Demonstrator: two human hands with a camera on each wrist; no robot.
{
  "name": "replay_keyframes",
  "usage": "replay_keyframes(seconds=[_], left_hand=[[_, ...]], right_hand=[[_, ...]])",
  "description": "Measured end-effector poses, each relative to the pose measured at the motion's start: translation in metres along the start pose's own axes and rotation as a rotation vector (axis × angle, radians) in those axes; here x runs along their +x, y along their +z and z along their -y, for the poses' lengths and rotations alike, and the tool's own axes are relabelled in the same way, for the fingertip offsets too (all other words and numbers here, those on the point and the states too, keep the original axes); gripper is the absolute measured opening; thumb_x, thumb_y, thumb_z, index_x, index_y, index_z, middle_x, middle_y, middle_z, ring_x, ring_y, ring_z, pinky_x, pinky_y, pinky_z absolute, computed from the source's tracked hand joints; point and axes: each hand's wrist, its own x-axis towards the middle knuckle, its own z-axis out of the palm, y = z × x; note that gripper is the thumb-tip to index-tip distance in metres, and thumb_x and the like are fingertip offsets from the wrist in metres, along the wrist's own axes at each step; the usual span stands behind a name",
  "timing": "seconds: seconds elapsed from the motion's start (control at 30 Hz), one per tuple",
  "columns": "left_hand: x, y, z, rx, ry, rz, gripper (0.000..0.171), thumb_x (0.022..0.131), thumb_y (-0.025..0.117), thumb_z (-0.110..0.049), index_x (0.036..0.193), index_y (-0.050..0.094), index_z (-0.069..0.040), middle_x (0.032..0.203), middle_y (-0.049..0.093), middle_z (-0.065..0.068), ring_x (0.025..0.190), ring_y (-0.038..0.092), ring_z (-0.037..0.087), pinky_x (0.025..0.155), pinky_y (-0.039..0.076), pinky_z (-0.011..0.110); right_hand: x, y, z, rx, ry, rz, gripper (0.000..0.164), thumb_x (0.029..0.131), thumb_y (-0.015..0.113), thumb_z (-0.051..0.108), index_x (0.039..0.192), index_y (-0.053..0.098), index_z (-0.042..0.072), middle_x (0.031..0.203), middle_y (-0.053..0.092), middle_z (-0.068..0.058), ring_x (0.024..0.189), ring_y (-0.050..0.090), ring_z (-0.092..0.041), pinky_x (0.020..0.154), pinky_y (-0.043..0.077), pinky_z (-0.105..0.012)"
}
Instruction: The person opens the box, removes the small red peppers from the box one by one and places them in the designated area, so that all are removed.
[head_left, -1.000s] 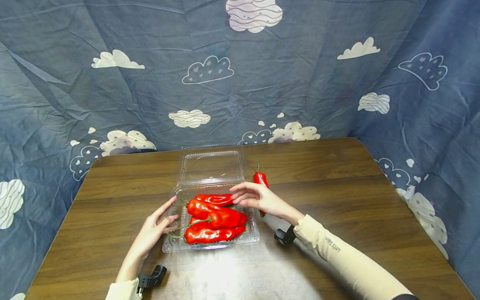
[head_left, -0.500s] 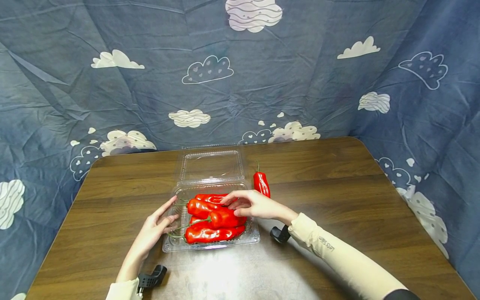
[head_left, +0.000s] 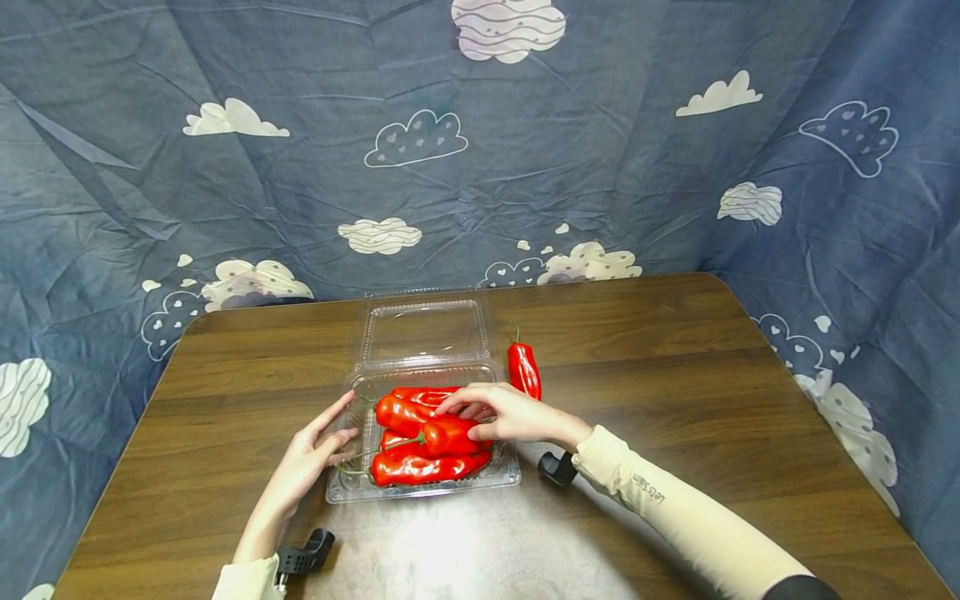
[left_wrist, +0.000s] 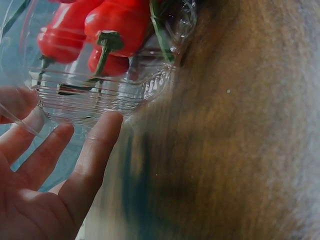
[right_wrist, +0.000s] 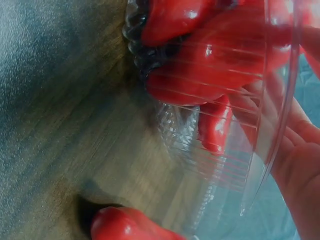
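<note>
Several glossy red peppers with green stems lie piled in a clear plastic clamshell box (head_left: 420, 493). My right hand (head_left: 517, 414) reaches over the box's right side and grips the uppermost red pepper (head_left: 444, 438), thumb on its near side and fingers on its far side. In the right wrist view, the clear wall stands in front of this pepper (right_wrist: 220, 55) and part of the fingers. At the box's left end, my left hand (head_left: 306, 454) has its fingers spread and loosely bent. Its fingertips (left_wrist: 111, 120) rest against the ribbed plastic wall in the left wrist view.
The box's clear lid (head_left: 423, 332) lies folded back behind it. One loose red pepper (head_left: 524, 371) is on the wooden table (head_left: 660, 358), right of the box. A blue cloth (head_left: 300, 183) with white clouds hangs behind the table.
My right hand has moved left and toward me, from the back right of the pile onto the uppermost pepper, uncovering the loose pepper. The left hand has stayed in place.
</note>
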Motion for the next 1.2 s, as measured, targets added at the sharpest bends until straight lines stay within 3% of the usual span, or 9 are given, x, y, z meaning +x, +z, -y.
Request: replay_keyframes(seconds=[0.63,0.87,1.2], left_hand=[[0.0002,0.0009,-0.0003,-0.005,-0.023,-0.014,0.051,0.099,0.043,-0.001,0.148,0.028,0.004,0.151,0.023,0.026,0.113,0.055,0.029,0.085,0.054,0.034],[-0.0002,0.0009,0.0002,-0.003,-0.012,-0.014,0.051,0.099,0.043,0.0,0.148,0.027,0.004,0.15,0.024,0.028,0.112,0.056,0.025,0.084,0.054,0.033],[-0.0002,0.0007,-0.0001,-0.013,-0.024,-0.008,0.052,0.1,0.043,-0.001,0.148,0.026,0.004,0.151,0.022,0.027,0.113,0.055,0.026,0.085,0.054,0.035]], right_hand=[[0.0016,0.005,0.0005,-0.073,-0.017,-0.093,0.048,0.088,0.068,0.008,0.133,0.053,0.013,0.121,0.062,-0.007,0.11,0.057,-0.017,0.086,0.052,-0.032],[0.0005,0.0039,-0.0029,-0.04,-0.017,-0.124,0.043,0.091,0.063,0.013,0.133,0.054,0.016,0.128,0.059,-0.001,0.115,0.055,-0.014,0.093,0.048,-0.035],[0.0004,0.0044,-0.0031,0.033,0.007,-0.144,0.037,0.092,0.061,0.011,0.129,0.058,0.01,0.126,0.058,-0.003,0.091,0.058,-0.02,0.079,0.05,-0.029]])
